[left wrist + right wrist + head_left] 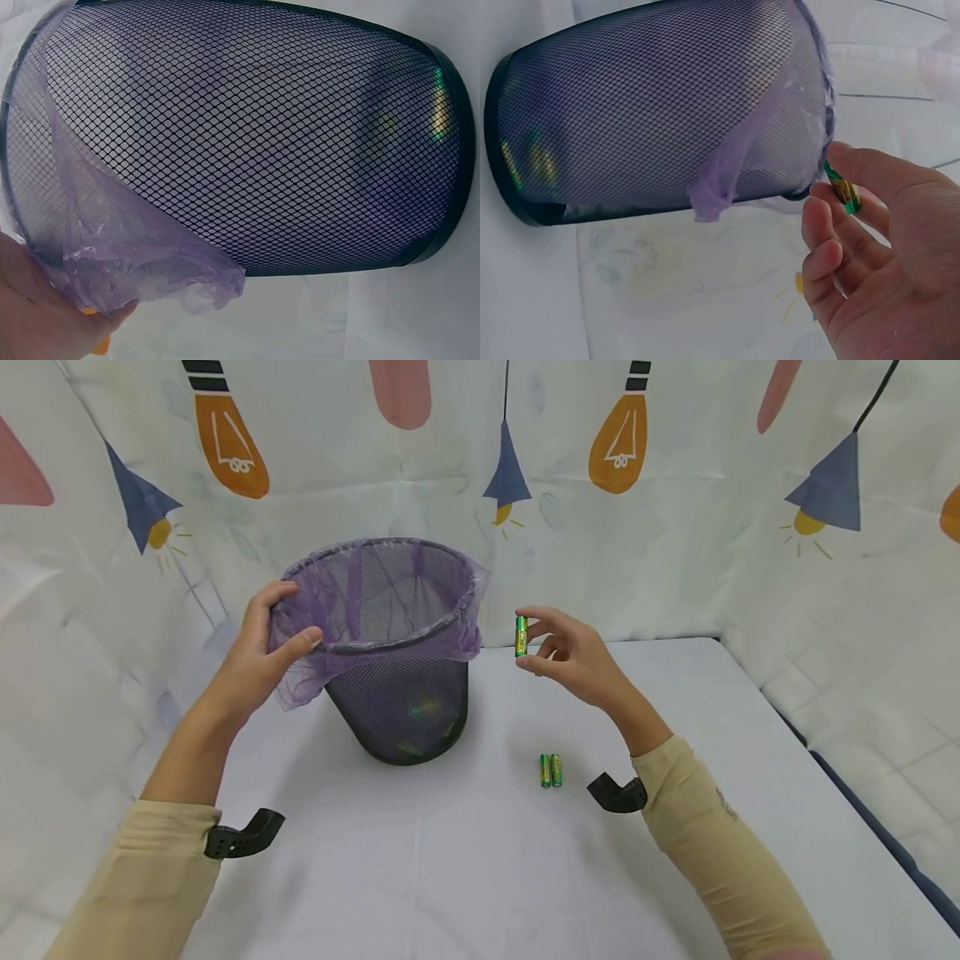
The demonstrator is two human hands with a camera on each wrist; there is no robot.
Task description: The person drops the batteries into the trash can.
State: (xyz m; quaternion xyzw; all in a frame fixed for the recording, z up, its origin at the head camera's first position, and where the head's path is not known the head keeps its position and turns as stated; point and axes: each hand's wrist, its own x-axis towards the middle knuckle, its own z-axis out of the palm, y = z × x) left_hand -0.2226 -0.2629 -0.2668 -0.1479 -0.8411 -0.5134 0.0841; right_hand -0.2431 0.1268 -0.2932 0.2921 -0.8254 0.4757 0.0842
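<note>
My left hand (251, 660) grips the rim of a black mesh wastebasket (401, 706), thumb over a purple bin liner (442, 643) folded down outside. The basket leans toward me on the table. To its right, my right hand (570, 656) pinches a green-and-gold battery (521, 637) upright between thumb and fingertip, a little apart from the rim. In the right wrist view this battery (844, 189) shows beside the basket's edge. Two similar batteries, a left one (545, 771) and a right one (557, 770), stand side by side below that hand.
Green and gold shapes (439, 105) show through the mesh near the basket's base. A white cloth covers the table (450, 877). Behind it hangs a pale curtain (675, 552) printed with bulbs and lamps. A black camera mount (243, 835) juts from the left wrist.
</note>
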